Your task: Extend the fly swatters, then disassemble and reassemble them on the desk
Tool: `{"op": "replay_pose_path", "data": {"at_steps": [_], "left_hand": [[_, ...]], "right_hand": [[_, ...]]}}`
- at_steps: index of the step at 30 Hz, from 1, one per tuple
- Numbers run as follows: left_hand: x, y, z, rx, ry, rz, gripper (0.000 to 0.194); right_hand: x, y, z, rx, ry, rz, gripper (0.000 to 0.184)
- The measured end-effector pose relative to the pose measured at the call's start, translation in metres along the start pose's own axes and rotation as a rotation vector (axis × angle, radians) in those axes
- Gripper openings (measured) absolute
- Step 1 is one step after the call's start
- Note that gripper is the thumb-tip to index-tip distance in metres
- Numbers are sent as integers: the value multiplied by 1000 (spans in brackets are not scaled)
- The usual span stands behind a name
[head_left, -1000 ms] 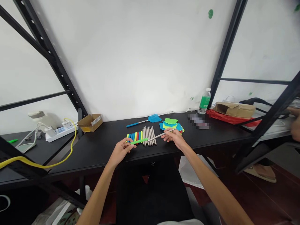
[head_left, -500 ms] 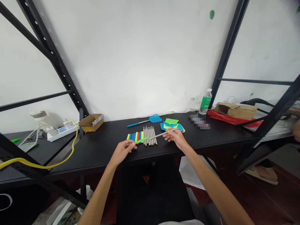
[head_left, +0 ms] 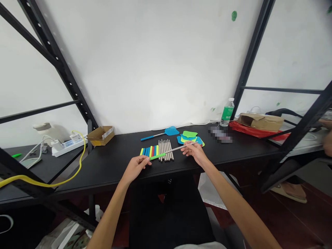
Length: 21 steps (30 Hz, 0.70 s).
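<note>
My left hand (head_left: 137,167) is closed on a green handle (head_left: 157,156), near its left end. A thin metal rod (head_left: 177,148) meets the handle's right end, and my right hand (head_left: 194,151) pinches this rod close to its far tip. Beneath them, a row of coloured handles (head_left: 148,151) in blue, yellow and red lies side by side. Just right of that row are several grey metal rods (head_left: 168,147). A pile of fly swatter heads (head_left: 190,135), green, blue and yellow, sits beyond my right hand. One whole blue fly swatter (head_left: 171,131) lies at the back.
On the black table (head_left: 109,166) stand an open cardboard box (head_left: 101,135) at left and a water bottle (head_left: 227,112) at right. A yellow cable (head_left: 81,160) crosses the left side. Black shelf posts (head_left: 255,45) flank the table. Another person's foot (head_left: 290,191) shows at far right.
The green handle and the rod's near end now line up and touch more plainly. Both hands have kept nearly the same place and grip.
</note>
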<state>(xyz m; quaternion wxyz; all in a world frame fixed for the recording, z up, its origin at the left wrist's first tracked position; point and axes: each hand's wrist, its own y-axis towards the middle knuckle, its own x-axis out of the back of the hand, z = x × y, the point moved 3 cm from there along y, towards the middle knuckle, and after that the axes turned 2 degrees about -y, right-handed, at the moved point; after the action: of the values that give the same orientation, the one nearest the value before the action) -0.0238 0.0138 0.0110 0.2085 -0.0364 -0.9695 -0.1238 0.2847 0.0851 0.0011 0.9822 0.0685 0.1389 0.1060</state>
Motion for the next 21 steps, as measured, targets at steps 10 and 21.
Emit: {"op": "replay_pose_path", "data": {"at_steps": [10,21], "left_hand": [[0,1,5,14,-27,4,36],[1,0,3,4,-45,-29,38]], "right_hand": [[-2,-2,3,9,-18,0,32],[0,0,0,11,-27,10,32]]}}
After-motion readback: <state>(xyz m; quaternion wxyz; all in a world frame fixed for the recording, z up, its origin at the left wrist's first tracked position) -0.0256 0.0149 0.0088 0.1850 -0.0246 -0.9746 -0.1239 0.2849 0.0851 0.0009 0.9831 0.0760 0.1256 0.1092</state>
